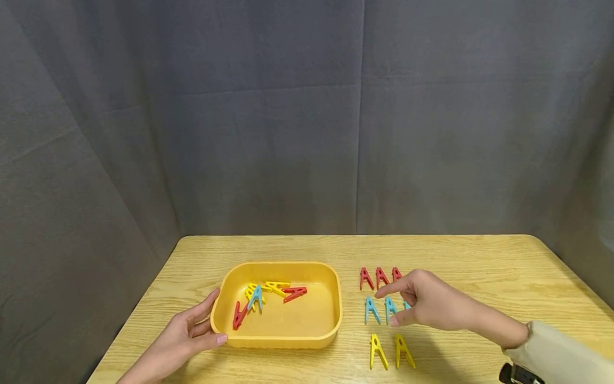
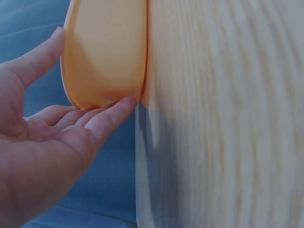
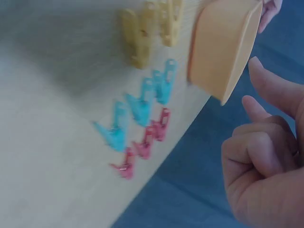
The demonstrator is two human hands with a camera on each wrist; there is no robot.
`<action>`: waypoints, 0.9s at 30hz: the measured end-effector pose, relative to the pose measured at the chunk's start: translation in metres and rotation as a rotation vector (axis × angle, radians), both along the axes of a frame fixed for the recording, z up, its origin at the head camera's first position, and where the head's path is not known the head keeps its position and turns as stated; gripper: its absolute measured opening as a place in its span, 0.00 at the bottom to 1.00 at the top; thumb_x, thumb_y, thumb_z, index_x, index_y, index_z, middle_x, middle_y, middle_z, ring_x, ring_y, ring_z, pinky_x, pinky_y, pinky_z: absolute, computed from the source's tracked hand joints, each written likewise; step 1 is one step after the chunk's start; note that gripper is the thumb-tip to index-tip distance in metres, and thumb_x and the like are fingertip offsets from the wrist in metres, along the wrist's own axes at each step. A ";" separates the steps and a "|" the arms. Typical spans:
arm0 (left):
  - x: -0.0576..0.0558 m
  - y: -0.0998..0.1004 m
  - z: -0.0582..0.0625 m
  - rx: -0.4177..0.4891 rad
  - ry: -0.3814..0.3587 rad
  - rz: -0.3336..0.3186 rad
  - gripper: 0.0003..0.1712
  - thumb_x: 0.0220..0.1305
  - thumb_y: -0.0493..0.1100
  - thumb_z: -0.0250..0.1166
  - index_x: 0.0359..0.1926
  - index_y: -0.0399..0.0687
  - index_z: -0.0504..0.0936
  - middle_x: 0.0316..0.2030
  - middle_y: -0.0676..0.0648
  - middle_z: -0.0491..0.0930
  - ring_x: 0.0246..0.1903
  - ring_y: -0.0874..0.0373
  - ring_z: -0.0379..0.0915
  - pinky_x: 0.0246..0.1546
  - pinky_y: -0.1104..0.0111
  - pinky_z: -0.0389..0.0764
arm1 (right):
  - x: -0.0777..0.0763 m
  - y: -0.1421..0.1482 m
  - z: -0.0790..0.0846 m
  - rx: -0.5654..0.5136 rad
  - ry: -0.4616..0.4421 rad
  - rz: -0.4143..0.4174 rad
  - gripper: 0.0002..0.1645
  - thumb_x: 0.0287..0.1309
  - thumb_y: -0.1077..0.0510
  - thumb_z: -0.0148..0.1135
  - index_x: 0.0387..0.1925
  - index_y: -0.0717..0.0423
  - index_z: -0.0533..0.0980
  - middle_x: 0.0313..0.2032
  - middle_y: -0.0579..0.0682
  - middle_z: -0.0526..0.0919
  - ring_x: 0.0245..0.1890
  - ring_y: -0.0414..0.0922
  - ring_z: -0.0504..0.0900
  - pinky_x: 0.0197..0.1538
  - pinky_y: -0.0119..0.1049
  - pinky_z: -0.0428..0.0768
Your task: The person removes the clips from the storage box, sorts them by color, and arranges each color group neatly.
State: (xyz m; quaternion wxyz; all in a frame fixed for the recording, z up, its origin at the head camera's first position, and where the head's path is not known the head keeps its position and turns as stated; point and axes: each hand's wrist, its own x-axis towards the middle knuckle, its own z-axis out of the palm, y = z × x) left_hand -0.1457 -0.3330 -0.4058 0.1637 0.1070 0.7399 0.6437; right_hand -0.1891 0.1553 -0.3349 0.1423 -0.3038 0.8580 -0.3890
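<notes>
Pegs lie in two places: on the counter (image 1: 470,269), in rows right of the tray (image 1: 278,342), are red pegs (image 1: 379,276), blue pegs (image 1: 390,305) and yellow pegs (image 1: 375,342); a loose mix of the same colours lies in the tray. Right hand (image 1: 429,304) hangs over the red and blue rows, thumb and index apart, holding nothing. Handling note: best to pinch one peg at a time from above, by its sides, clear of its neighbours. Tray pegs overlap; the blue one on top looks the easiest to free first. Left hand (image 1: 182,336) rests spread against the tray's near-left corner; light pressure should suffice. Right hand hides most of the third blue peg, so its wrist needs care there. Grey curtain (image 1: 268,133) stands behind, out of the way.
</notes>
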 end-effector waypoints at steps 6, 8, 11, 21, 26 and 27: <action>0.000 0.000 0.000 0.000 0.005 -0.001 0.55 0.72 0.35 0.69 0.83 0.32 0.40 0.81 0.29 0.40 0.74 0.30 0.55 0.58 0.62 0.82 | -0.018 -0.040 0.020 0.109 0.108 0.063 0.23 0.54 0.59 0.83 0.52 0.58 0.88 0.12 0.35 0.55 0.16 0.34 0.51 0.31 0.29 0.73; 0.000 0.000 0.001 -0.001 0.004 0.000 0.55 0.72 0.34 0.69 0.83 0.32 0.40 0.81 0.29 0.40 0.74 0.30 0.56 0.58 0.62 0.82 | -0.025 -0.055 0.023 0.143 0.129 0.085 0.22 0.53 0.61 0.83 0.52 0.58 0.88 0.11 0.35 0.56 0.15 0.34 0.51 0.28 0.28 0.68; 0.000 0.000 0.001 -0.003 0.003 0.002 0.55 0.72 0.34 0.69 0.83 0.32 0.40 0.81 0.29 0.39 0.74 0.30 0.55 0.57 0.62 0.82 | -0.035 -0.079 0.025 0.180 0.151 0.128 0.22 0.53 0.63 0.82 0.51 0.59 0.88 0.09 0.36 0.57 0.13 0.34 0.51 0.23 0.27 0.62; -0.002 0.000 -0.001 0.012 0.002 -0.004 0.55 0.71 0.34 0.69 0.83 0.31 0.39 0.81 0.30 0.38 0.74 0.31 0.55 0.58 0.62 0.82 | -0.064 -0.147 0.015 0.353 0.231 0.229 0.22 0.52 0.65 0.83 0.51 0.61 0.89 0.13 0.40 0.63 0.16 0.37 0.55 0.25 0.29 0.62; -0.001 -0.001 -0.002 0.027 0.011 -0.021 0.55 0.72 0.34 0.69 0.83 0.31 0.38 0.81 0.29 0.36 0.74 0.30 0.54 0.58 0.63 0.82 | -0.073 -0.174 -0.003 0.436 0.259 0.224 0.22 0.51 0.64 0.84 0.50 0.60 0.89 0.38 0.48 0.90 0.35 0.42 0.83 0.45 0.33 0.83; -0.001 -0.001 -0.002 0.026 0.014 -0.021 0.55 0.72 0.34 0.69 0.83 0.31 0.38 0.81 0.29 0.36 0.74 0.30 0.54 0.58 0.63 0.82 | -0.074 -0.179 -0.006 0.456 0.263 0.215 0.22 0.51 0.63 0.84 0.49 0.59 0.90 0.46 0.49 0.90 0.43 0.45 0.85 0.50 0.35 0.84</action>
